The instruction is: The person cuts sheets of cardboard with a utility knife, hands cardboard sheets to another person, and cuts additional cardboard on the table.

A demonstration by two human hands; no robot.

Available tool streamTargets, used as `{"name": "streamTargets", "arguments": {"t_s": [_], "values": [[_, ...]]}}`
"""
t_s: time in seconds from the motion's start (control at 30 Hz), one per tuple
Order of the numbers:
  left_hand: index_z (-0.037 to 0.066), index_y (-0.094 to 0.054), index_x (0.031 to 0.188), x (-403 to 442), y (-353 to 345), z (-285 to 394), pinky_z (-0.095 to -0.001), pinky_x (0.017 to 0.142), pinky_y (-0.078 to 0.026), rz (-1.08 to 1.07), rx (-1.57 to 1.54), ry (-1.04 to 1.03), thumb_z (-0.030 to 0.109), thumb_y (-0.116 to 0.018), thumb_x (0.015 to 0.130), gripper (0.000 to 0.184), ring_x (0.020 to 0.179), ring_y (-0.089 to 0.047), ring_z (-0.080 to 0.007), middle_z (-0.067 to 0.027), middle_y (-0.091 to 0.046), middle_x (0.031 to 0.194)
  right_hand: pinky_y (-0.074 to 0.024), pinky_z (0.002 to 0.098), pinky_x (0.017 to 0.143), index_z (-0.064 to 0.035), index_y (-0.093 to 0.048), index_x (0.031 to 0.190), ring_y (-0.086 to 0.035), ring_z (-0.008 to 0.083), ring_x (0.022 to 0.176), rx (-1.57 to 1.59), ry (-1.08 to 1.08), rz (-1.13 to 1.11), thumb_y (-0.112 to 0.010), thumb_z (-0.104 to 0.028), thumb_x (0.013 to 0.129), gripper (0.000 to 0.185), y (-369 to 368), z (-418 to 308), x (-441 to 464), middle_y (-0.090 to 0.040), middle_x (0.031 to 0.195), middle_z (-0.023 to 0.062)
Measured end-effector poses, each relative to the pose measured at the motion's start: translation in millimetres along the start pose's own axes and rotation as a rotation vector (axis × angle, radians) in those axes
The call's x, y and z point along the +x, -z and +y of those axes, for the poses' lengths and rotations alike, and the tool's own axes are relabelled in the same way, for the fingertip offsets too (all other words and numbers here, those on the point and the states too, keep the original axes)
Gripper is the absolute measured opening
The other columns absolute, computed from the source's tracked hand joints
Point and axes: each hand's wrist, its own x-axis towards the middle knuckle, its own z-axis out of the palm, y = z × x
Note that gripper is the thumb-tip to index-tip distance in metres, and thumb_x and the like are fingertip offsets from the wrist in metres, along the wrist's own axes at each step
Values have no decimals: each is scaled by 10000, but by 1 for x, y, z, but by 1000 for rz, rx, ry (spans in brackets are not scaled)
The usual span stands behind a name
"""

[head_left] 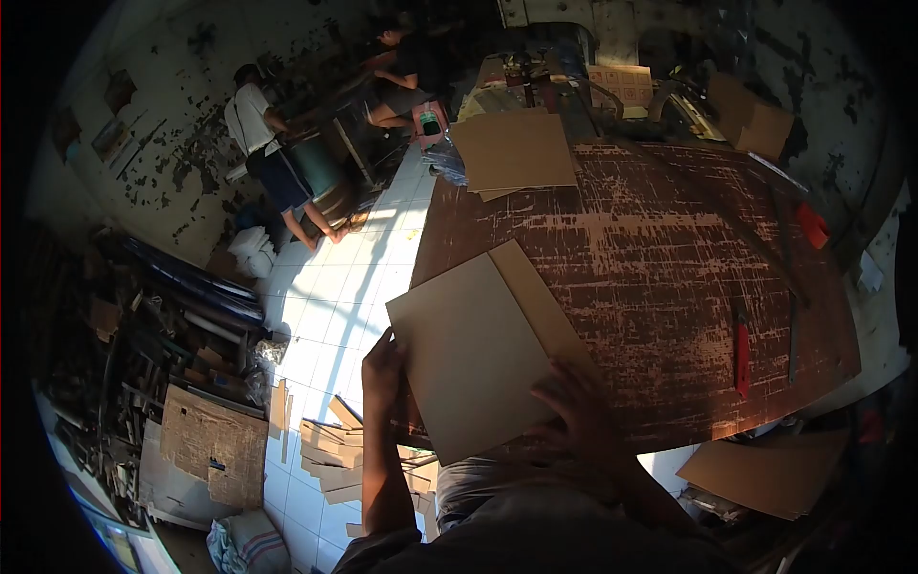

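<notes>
The two hands stand apart on either side of a cardboard sheet [471, 356]: the left hand [383, 365] touches its left edge, though whether it is clamped there I cannot tell, while the right hand [572, 407] has its fingers spread at the right edge. The sheet is just in front of the person, over the near left part of the counter [660, 277]; its long axis runs lengthwise away from the body, the far end slanting left. A second sheet [547, 304] shows beneath it on the right, slanting much the same way. Among the containers, a green drum [317, 165] stands beside a person in a white top [251, 120], its contents hidden. A pink box-like object [430, 119] near the far seated person has something green in its dark opening. A striped sack [256, 543] lies on the floor at lower left, contents hidden.
</notes>
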Motion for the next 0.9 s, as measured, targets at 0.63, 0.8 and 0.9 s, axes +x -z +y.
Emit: {"name": "streamTargets", "arguments": {"t_s": [0.63,0.8,0.9], "values": [[-72,-517,1442,9,3,-7,-266,763,-545,-27,-40,97,105,-600,1009,475,872,-666,-116,-130,-739,1024,-330,562,1169,-127,-609,1367,-318,384,1496,-12,4,35,-736,-530,866,656,-7,3,-2,-361,1596,205],[-75,-536,1426,2,-1,-6,-259,785,-534,23,-48,104,123,-606,1010,466,874,-649,-108,-122,-734,1024,-324,558,1173,-120,-622,1359,-309,379,1503,-17,-14,6,-727,-558,865,669,-3,-1,0,-353,1606,198],[-62,-529,1436,0,-2,-4,-278,838,-537,10,-72,71,131,-597,1017,467,927,-665,-138,-142,-737,1079,-317,553,1179,-114,-632,1351,-310,380,1502,-18,-21,2,-732,-567,857,678,-4,-2,2,-362,1603,195]]}}
